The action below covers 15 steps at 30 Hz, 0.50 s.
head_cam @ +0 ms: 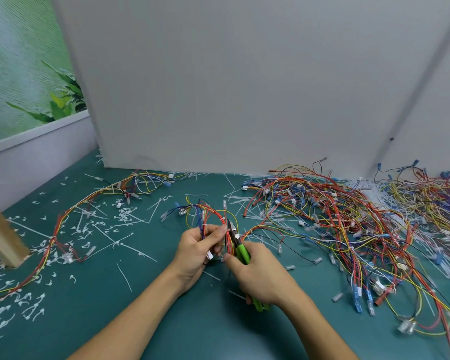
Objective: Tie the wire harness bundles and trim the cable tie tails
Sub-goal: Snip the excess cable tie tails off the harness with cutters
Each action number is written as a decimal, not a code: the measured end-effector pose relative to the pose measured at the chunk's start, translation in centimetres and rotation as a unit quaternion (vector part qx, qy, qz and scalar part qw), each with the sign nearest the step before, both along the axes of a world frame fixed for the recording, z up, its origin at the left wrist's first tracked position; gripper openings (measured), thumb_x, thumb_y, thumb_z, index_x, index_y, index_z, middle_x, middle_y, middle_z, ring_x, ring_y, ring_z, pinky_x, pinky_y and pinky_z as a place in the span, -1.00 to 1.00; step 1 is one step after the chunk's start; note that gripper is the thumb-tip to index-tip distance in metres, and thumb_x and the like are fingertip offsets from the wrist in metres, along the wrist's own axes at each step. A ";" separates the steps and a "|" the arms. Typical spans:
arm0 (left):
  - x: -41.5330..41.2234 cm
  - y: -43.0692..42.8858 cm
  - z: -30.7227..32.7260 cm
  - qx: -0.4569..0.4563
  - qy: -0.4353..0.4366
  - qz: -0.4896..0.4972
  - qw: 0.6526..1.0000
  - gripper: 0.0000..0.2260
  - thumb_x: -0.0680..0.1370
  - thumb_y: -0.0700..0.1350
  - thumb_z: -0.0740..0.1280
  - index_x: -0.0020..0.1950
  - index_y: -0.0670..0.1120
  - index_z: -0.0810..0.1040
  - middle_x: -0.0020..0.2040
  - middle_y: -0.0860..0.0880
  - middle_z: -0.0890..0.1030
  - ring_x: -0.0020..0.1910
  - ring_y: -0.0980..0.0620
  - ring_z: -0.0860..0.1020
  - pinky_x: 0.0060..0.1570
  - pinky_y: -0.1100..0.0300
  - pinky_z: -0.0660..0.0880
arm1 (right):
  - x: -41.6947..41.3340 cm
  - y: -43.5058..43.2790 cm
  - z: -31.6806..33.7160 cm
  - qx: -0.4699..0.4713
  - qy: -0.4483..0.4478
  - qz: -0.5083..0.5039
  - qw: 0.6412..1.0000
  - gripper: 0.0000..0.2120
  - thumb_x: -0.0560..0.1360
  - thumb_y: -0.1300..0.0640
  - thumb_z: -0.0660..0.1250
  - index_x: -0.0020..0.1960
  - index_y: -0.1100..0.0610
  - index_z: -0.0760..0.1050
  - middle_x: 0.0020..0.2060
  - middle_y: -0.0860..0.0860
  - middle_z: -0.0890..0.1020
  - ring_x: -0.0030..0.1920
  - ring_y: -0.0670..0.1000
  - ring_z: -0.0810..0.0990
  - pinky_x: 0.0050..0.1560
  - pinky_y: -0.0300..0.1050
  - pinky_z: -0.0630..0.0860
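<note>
My left hand (198, 252) grips a wire harness bundle (213, 216) of red, yellow, blue and black wires, held just above the green table. White cable ties ring the bundle near my fingertips. My right hand (257, 276) grips green-handled cutters (240, 252). The cutters' dark jaws point up at the bundle right beside my left thumb. Whether the jaws touch a tie tail I cannot tell. The handles' lower ends stick out below my right palm.
A large tangled pile of harnesses (348, 224) covers the right side of the green table (140, 307). A tied harness (70, 216) stretches across the left. Cut tie tails and loose cable ties (99, 229) litter the table. A grey board (244, 87) stands behind; a wooden post (0, 235) at left.
</note>
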<state>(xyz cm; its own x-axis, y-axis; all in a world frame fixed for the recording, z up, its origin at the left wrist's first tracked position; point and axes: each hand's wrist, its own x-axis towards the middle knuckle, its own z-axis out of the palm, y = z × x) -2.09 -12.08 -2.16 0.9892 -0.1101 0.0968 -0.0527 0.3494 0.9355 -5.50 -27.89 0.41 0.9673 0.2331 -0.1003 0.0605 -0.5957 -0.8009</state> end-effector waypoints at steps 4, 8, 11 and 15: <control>-0.1 0.0 0.0 -0.005 0.000 0.004 1.000 -0.81 0.50 -0.09 0.44 -0.30 -0.11 0.67 -0.39 -0.04 0.49 -0.40 0.07 0.38 -0.35 0.25 0.41 | 0.0 0.1 -0.1 0.009 0.002 0.002 1.000 -0.70 0.60 -0.14 0.29 -0.09 0.09 0.41 -0.40 0.01 0.52 -0.51 0.13 0.60 -0.43 0.17 0.64; -0.1 0.0 0.2 -0.012 0.010 0.009 1.000 -0.82 0.47 -0.09 0.45 -0.30 -0.13 0.67 -0.39 -0.06 0.50 -0.41 0.08 0.39 -0.37 0.27 0.42 | -0.1 0.2 0.0 0.023 0.004 0.018 1.000 -0.76 0.60 -0.12 0.32 -0.09 0.03 0.42 -0.41 0.01 0.56 -0.51 0.04 0.59 -0.47 -0.09 0.54; -0.1 -0.1 0.2 -0.015 0.011 0.008 1.000 -0.82 0.47 -0.10 0.44 -0.30 -0.13 0.67 -0.39 -0.05 0.51 -0.41 0.08 0.39 -0.37 0.27 0.42 | -0.1 0.1 0.2 0.021 0.005 0.017 1.000 -0.72 0.59 -0.14 0.30 -0.08 0.07 0.42 -0.41 0.03 0.56 -0.52 0.05 0.59 -0.47 -0.06 0.56; 0.0 -0.1 0.2 -0.013 0.011 0.003 1.000 -0.82 0.49 -0.10 0.43 -0.29 -0.13 0.67 -0.39 -0.04 0.52 -0.40 0.06 0.37 -0.37 0.24 0.40 | 0.0 0.0 0.2 0.003 0.001 0.000 1.000 -0.68 0.59 -0.15 0.28 -0.10 0.11 0.40 -0.40 0.01 0.52 -0.50 0.16 0.61 -0.42 0.22 0.63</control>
<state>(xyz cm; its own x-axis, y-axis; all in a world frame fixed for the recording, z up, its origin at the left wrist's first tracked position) -2.14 -12.13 -2.01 0.9918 -0.1012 0.0776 -0.0344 0.3741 0.9268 -5.53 -27.89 0.58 0.9668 0.2345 -0.1016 0.0586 -0.5904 -0.8050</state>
